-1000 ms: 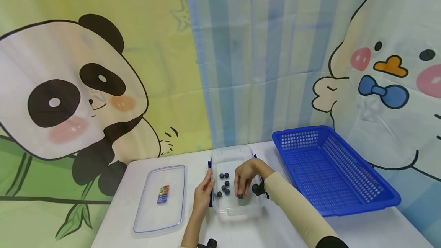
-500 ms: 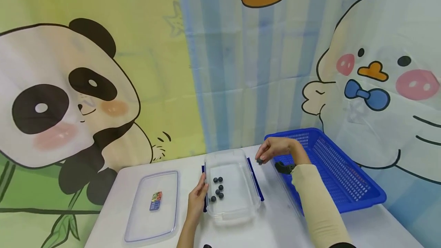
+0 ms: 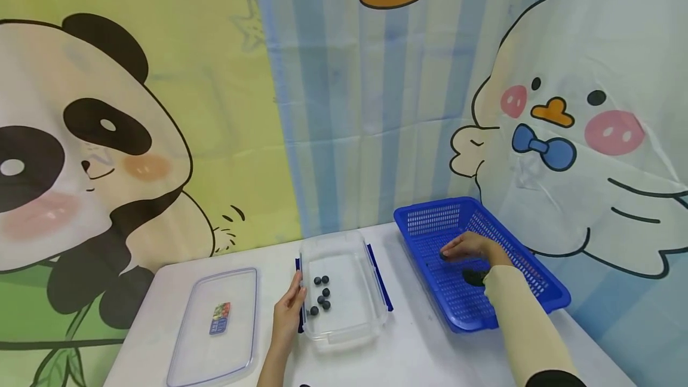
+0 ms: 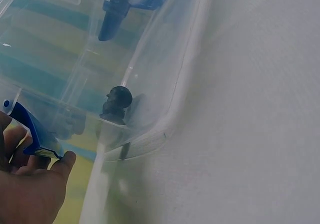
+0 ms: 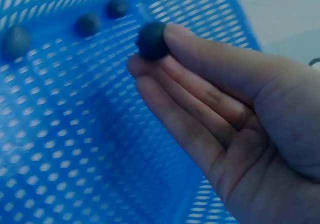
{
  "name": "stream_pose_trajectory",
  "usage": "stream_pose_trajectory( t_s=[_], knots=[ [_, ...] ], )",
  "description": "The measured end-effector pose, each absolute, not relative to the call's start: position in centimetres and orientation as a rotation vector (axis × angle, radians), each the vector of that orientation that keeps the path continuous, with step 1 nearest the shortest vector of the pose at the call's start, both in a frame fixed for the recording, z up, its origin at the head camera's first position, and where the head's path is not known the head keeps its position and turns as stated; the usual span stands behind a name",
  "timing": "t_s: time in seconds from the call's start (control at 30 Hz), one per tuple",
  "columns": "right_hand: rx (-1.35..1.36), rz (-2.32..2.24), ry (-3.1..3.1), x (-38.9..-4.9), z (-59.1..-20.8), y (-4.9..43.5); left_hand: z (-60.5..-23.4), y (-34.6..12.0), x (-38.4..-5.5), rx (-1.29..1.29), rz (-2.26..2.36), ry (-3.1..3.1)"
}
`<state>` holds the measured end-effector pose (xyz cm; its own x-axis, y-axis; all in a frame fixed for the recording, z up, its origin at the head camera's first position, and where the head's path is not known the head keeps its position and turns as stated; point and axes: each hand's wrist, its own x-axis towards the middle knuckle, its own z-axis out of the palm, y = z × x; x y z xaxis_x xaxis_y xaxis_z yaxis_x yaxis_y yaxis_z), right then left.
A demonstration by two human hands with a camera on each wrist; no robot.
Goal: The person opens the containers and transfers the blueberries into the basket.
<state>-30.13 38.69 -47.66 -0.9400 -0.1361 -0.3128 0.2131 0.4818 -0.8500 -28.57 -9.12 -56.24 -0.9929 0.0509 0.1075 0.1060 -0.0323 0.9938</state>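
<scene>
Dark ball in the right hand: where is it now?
In the head view, right of centre, the dark ball is pinched by the right hand over the floor of the blue basket, right of the clear container.

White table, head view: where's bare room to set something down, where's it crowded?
Free: the table between the clear box and blue basket, widest at the near end; also the box's right half. Crowded: the box's left side, with dark balls and the left grip at its edge.

The head view is brightly, evenly lit; a faint shadow is cast on the table [image 3: 400, 351] left of the blue basket [image 3: 430, 220]. Both wrist views are dimly lit; in the right, the basket is blurred.
</scene>
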Motion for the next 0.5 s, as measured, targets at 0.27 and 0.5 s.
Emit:
stream_pose_trajectory(
  t_s=[0.27,0.5],
  knots=[
    [0.286,-1.513,2.332,-30.2,-51.0,39.1,-54.0,-9.0,-27.3,-0.169,-2.243,-2.173],
    [0.365,-1.584,2.263,-29.8,-52.3,39.0,-53.6,-8.9,-27.1,-0.18,-2.22,-2.189]
  ],
)
